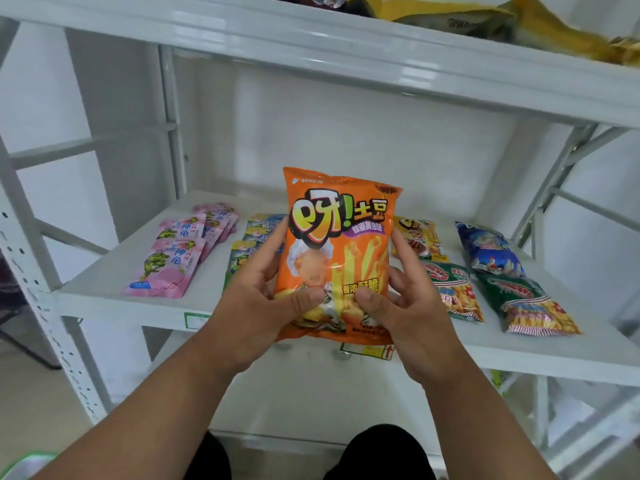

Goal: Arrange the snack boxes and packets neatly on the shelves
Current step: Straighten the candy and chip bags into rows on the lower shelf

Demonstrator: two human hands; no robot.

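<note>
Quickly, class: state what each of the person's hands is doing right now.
Left hand: closed on the orange snack packet, gripping its left edge.
Right hand: closed on the same packet, gripping its right edge.

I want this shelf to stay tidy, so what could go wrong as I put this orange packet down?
The orange packet, held upright by the left hand and right hand, hides the row behind it, so it may land on the yellow packet or the green-and-yellow packets. It is larger than its neighbours and might overlap the shrimp cracker packet.
</note>
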